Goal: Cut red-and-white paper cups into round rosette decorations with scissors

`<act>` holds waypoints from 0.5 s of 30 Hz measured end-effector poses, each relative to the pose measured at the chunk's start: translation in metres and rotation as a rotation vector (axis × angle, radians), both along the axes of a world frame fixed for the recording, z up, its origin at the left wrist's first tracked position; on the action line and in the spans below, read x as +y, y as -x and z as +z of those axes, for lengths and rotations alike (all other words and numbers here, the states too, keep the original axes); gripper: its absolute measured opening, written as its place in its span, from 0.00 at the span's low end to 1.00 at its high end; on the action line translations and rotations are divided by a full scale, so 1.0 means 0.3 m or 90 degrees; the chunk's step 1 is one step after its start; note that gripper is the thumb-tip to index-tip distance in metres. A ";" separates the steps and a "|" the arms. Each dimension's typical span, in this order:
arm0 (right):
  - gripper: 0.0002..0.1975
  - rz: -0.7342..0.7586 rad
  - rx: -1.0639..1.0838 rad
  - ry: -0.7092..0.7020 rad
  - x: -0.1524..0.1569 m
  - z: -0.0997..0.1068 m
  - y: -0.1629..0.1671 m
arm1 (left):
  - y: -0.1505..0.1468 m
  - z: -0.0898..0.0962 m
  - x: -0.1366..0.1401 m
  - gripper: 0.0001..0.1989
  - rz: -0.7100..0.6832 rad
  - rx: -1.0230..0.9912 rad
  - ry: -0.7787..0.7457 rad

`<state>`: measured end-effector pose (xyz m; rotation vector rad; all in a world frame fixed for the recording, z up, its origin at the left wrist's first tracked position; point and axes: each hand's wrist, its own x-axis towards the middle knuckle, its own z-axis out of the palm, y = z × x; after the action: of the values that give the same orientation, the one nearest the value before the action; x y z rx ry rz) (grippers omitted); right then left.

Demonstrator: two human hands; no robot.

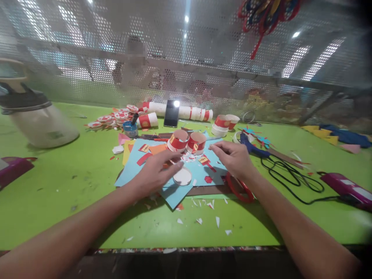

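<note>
My left hand (158, 170) is over the light-blue paper (133, 162), fingers stretched out and thumb apart, holding nothing visible. Close to its thumb lies a round white disc (182, 176). Two red-and-white paper cup rings (178, 140) stand side by side just beyond my fingers. To the right, my right hand (236, 159) has thumb and forefinger pinched together; whatever is between them is too small to make out. Below that hand lie the red handles of a pair of scissors (241, 190). Red paper cut-outs (207, 162) with yellow pieces rest on the blue sheet.
A blue glue gun (252, 147) with a black cord lies at right, by a purple device (345, 188). Behind the paper are a phone (171, 114), a blue jar (130, 129) and stacked cups (222, 124). A large sprayer bottle (40, 120) stands left. Scraps litter the green table (87, 174).
</note>
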<state>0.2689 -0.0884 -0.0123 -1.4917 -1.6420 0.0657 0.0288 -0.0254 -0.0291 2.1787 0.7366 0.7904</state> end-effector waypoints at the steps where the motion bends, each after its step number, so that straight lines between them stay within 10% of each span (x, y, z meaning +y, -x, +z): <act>1: 0.13 -0.002 0.002 0.000 0.003 -0.003 -0.003 | 0.001 0.004 0.005 0.18 0.020 -0.014 0.011; 15: 0.13 0.012 -0.006 -0.007 -0.005 -0.007 -0.008 | 0.004 0.020 0.006 0.16 0.146 -0.063 0.045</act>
<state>0.2713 -0.0898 -0.0144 -1.4703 -1.6616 0.0605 0.0278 -0.0237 -0.0229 2.0003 0.9604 0.9657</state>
